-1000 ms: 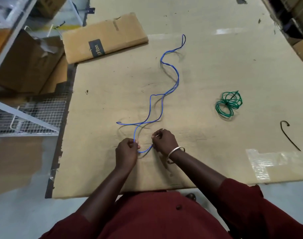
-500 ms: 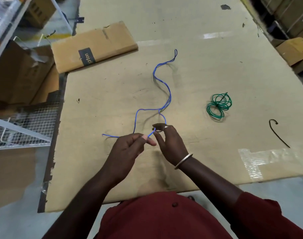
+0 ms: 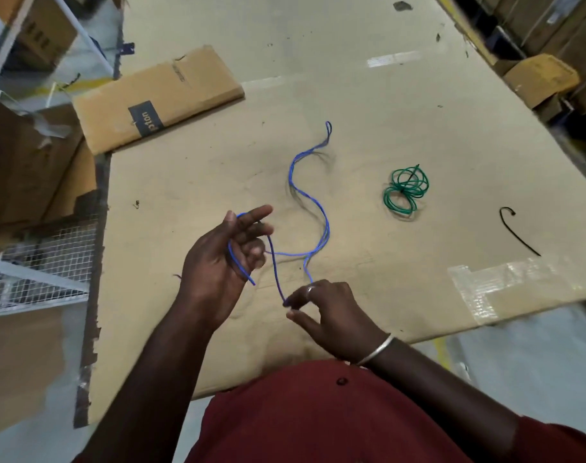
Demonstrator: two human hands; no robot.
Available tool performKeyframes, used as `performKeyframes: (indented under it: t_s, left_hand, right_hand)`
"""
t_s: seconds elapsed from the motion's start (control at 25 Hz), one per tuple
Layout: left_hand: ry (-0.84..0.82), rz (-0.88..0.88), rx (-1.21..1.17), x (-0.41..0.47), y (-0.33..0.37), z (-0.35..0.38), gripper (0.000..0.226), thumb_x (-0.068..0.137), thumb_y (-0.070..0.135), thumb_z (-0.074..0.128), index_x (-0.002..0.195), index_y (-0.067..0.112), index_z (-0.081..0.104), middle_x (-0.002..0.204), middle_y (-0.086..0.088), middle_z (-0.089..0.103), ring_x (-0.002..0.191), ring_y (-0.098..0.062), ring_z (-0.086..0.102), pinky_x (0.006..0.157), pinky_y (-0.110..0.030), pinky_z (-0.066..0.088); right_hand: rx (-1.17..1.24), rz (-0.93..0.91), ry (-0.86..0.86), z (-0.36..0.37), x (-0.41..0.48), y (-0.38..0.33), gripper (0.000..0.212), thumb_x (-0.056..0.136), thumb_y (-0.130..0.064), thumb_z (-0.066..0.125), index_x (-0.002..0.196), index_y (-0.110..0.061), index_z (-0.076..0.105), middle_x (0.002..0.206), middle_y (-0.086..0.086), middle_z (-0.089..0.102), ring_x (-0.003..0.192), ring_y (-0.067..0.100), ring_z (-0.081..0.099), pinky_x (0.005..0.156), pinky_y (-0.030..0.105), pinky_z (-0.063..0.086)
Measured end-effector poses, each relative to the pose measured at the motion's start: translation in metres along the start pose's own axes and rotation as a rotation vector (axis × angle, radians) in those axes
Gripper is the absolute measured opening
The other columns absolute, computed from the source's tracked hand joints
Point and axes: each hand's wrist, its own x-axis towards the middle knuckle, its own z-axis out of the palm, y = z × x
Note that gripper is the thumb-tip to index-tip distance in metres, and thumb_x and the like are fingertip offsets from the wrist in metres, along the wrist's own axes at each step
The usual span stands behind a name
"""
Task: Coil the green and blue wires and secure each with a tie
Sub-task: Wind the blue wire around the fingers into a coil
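Note:
The blue wire [image 3: 321, 212] snakes, doubled, across the cardboard sheet [image 3: 368, 111] from its far loop toward me. My left hand [image 3: 225, 262] is raised palm up with the wire's near end looped over its fingers, the loose tip hanging below the palm. My right hand [image 3: 328, 315] pinches the blue wire between thumb and forefinger, just right of and below the left hand. The green wire [image 3: 405, 190] lies coiled and bound at its middle by a dark tie, to the right on the cardboard. A black tie [image 3: 518, 230] lies further right, alone.
A flattened cardboard box [image 3: 158, 98] lies at the back left. Wire-mesh shelving [image 3: 34, 262] and open cartons stand at the left. More boxes [image 3: 538, 78] line the right edge. A clear tape patch [image 3: 485, 289] covers the sheet's near right corner.
My left hand has lifted and turned palm up, wrapping the blue wire's end round its fingers. My right hand has slid down the wire toward me. The wire's far loop has been drawn nearer.

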Motion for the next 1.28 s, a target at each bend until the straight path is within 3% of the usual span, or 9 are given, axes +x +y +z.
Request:
performKeyframes:
  t_s: [0.12,0.28,0.44,0.56,0.8,0.92,1.0,1.16,1.28]
  left_hand:
    - [-0.013,-0.028,-0.064,0.017,-0.015,-0.012,0.052,0.112,0.029,0.031,0.147,-0.007,0.045,0.141,-0.026,0.062,0.131,-0.038,0.061,0.114,-0.051,0.045]
    - [-0.014,-0.018,0.147,0.022,-0.036,-0.024,0.049,0.109,0.028,0.038,0.149,0.001,0.049,0.149,-0.018,0.059,0.139,-0.032,0.055,0.121,-0.054,0.034]
    - [-0.138,0.005,0.803,0.014,-0.050,-0.027,0.044,0.109,0.034,0.044,0.150,0.022,0.051,0.135,0.001,0.071,0.128,-0.003,0.062,0.118,-0.031,0.038]
    - [-0.217,-0.085,1.018,0.009,-0.060,-0.036,0.038,0.109,0.041,0.041,0.144,0.040,0.057,0.068,0.000,0.076,0.065,-0.004,0.067,0.108,-0.040,0.049]
    - [-0.383,-0.301,0.432,-0.010,-0.034,-0.035,0.046,0.107,0.036,0.041,0.113,0.013,0.081,0.048,0.011,0.020,0.054,-0.018,0.028,0.095,-0.055,0.058]
    - [-0.539,-0.413,0.164,-0.017,-0.023,-0.041,0.057,0.104,0.042,0.050,0.131,-0.006,0.066,0.044,0.004,0.044,0.032,-0.012,0.030,0.062,-0.033,0.059]
    - [-0.600,-0.413,-0.037,-0.021,-0.025,-0.038,0.058,0.104,0.044,0.051,0.140,0.000,0.060,0.088,-0.010,0.078,0.035,-0.004,0.051,0.054,-0.024,0.055]
    - [-0.532,-0.275,-0.364,-0.023,-0.034,-0.021,0.052,0.107,0.044,0.041,0.148,0.014,0.055,0.161,-0.013,0.044,0.095,-0.021,0.076,0.086,-0.034,0.060]
    - [-0.468,-0.138,-0.583,-0.019,-0.038,-0.016,0.051,0.111,0.039,0.029,0.149,0.011,0.050,0.169,-0.028,0.015,0.154,-0.049,0.019,0.125,-0.053,0.021]
  right_hand:
    - [0.057,0.104,-0.215,-0.011,-0.013,-0.014,0.022,0.093,-0.051,0.066,0.088,-0.030,0.071,0.084,-0.021,0.071,0.095,-0.004,0.064,0.120,0.035,0.022]
    - [0.296,0.057,-0.205,-0.038,-0.022,-0.033,0.020,0.097,-0.036,0.067,0.084,-0.022,0.073,0.071,-0.004,0.075,0.074,0.007,0.069,0.087,0.033,0.053]
    - [0.415,0.038,-0.238,-0.062,-0.024,-0.045,0.014,0.098,-0.030,0.067,0.092,-0.021,0.076,0.075,-0.001,0.077,0.078,0.011,0.072,0.089,0.034,0.054]
    - [0.600,0.043,-0.234,-0.073,-0.020,-0.041,0.014,0.099,-0.019,0.066,0.089,-0.013,0.073,0.072,0.004,0.074,0.072,0.019,0.068,0.082,0.035,0.055]
    - [0.939,0.164,-0.037,-0.098,0.003,-0.019,0.018,0.096,-0.016,0.059,0.081,-0.009,0.068,0.051,0.002,0.035,0.042,0.013,0.031,0.044,0.023,0.038]
    - [0.763,0.194,0.039,-0.103,0.017,-0.004,0.018,0.101,-0.014,0.062,0.087,-0.008,0.073,0.049,-0.008,0.033,0.043,0.008,0.026,0.045,0.020,0.022]
    - [0.668,0.210,0.057,-0.094,0.024,0.002,0.017,0.100,-0.017,0.065,0.087,-0.011,0.073,0.050,-0.013,0.037,0.044,0.004,0.030,0.046,0.019,0.026]
    - [0.312,0.164,0.026,-0.062,0.017,0.009,0.034,0.101,-0.047,0.056,0.081,-0.020,0.058,0.058,-0.007,0.052,0.053,0.008,0.044,0.055,0.032,0.040]
    - [0.023,0.087,0.043,-0.046,-0.002,0.015,0.037,0.101,-0.058,0.036,0.084,-0.026,0.045,0.064,-0.005,0.054,0.062,0.017,0.051,0.064,0.045,0.045]
